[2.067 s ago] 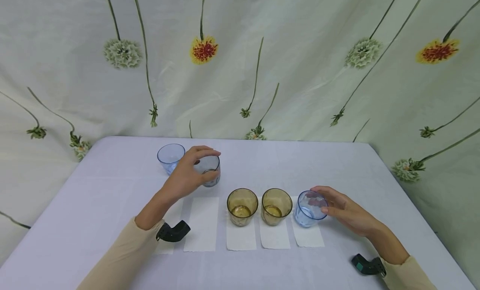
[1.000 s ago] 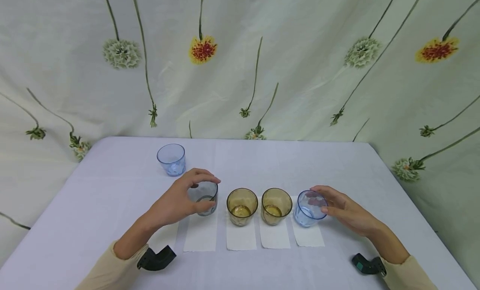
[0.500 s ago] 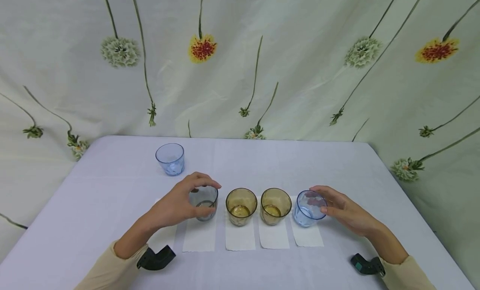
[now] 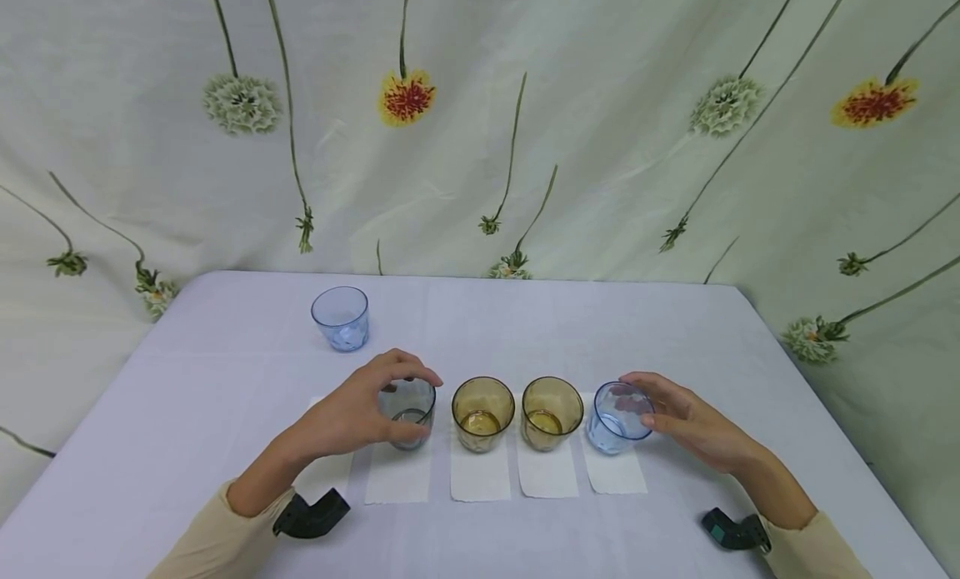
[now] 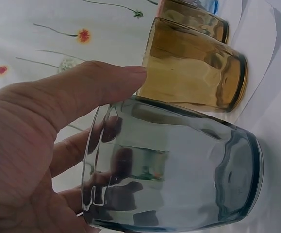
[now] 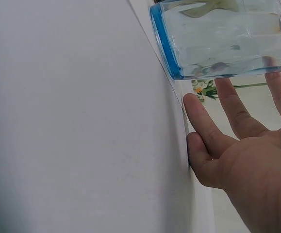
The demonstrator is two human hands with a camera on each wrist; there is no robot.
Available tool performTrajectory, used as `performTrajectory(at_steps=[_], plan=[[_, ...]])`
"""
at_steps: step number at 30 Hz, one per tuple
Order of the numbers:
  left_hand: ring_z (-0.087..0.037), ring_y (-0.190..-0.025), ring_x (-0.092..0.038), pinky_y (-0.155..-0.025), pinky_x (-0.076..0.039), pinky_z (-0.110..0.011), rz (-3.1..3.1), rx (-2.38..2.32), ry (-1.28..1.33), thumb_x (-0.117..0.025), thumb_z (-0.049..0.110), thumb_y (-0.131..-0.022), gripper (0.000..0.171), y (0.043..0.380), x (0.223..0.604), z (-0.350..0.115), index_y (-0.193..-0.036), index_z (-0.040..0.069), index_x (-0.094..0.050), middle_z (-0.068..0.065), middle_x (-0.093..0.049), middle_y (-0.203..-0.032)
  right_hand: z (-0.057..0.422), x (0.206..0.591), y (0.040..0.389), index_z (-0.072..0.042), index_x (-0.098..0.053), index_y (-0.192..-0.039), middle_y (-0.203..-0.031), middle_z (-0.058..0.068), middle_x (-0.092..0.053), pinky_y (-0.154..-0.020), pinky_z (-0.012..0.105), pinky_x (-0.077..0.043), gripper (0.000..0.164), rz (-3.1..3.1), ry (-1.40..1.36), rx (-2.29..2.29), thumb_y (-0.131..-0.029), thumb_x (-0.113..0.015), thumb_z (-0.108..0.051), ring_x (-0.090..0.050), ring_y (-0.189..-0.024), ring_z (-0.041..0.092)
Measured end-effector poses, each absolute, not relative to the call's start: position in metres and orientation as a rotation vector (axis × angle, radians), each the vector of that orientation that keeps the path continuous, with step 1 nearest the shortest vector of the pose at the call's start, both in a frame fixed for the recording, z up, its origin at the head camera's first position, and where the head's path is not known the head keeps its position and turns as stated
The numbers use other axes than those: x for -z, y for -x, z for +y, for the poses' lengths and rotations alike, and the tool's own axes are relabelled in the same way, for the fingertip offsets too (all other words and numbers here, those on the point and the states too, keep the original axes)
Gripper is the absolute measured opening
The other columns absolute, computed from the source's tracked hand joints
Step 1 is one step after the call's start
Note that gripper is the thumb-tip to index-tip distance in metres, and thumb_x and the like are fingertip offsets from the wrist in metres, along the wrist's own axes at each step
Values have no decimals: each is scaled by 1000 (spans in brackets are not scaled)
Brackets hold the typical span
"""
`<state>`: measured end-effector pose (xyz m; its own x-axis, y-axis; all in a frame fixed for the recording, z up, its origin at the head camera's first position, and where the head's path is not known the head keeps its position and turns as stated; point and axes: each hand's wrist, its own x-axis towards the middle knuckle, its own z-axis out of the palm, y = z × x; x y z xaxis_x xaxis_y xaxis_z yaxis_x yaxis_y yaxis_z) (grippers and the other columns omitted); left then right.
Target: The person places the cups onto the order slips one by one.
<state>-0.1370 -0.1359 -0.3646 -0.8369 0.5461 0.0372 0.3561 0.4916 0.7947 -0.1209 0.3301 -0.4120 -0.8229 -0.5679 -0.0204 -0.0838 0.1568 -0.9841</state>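
Observation:
My left hand grips a smoky grey drinking glass near its rim, thumb on the near side and fingers on the far side. The glass is upright, over the upper end of a white paper strip. In the left wrist view, the grey glass overlaps an amber glass. My right hand holds a light blue glass between thumb and fingers at the rim, over the rightmost paper strip. The right wrist view shows the blue glass's base close to the paper.
Two amber glasses stand between the hands, the left one and the right one, each on its own paper strip. Another blue glass stands at the back left. The leftmost paper strip is partly behind my left hand. A flowered curtain hangs behind the table.
My left hand has brought the grey glass from beside the back blue glass toward me, down over the second paper strip from the left. The right hand and its blue glass have stayed put.

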Motion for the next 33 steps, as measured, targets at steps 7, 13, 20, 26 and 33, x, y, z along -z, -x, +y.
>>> performTrajectory(at_steps=[7,13,20,26,33], plan=[[-27,-121,-49,-105,-38,-55,2520,-1265,-787,-86,27,-77,46,137,365,-136,-118,27,-67,0,-53,-127,331,413,121,-6,-36,-150,-148,-9,-44,-103,23,-46,49,2036,641,1719,-103,-45,3,-52,-132,6],[-27,-123,-48,-105,-37,-54,2517,-1264,-770,-87,27,-76,46,137,366,-136,-118,28,-67,1,-53,-127,331,413,121,-6,-37,-150,-148,-9,-44,-103,24,-46,49,2048,641,1710,-103,-45,2,-52,-132,6],[-28,-119,-47,-96,-43,-49,2511,-1254,-776,-87,27,-76,47,138,367,-136,-118,27,-67,-2,-52,-126,330,412,120,-6,-37,-150,-147,-10,-44,-103,23,-45,49,2067,616,1700,-103,-46,1,-52,-131,5],[-29,-119,-46,-94,-42,-48,2536,-1220,-792,-88,28,-75,48,139,368,-136,-118,26,-68,-3,-52,-125,330,412,120,-6,-37,-150,-147,-11,-43,-103,23,-45,49,2059,616,1704,-103,-45,1,-52,-131,5],[-28,-122,-44,-96,-41,-50,2554,-1182,-808,-88,31,-75,48,140,369,-136,-119,27,-68,-1,-52,-124,330,412,120,-6,-36,-150,-148,-10,-43,-103,22,-45,49,2050,621,1706,-103,-45,1,-51,-131,5]])
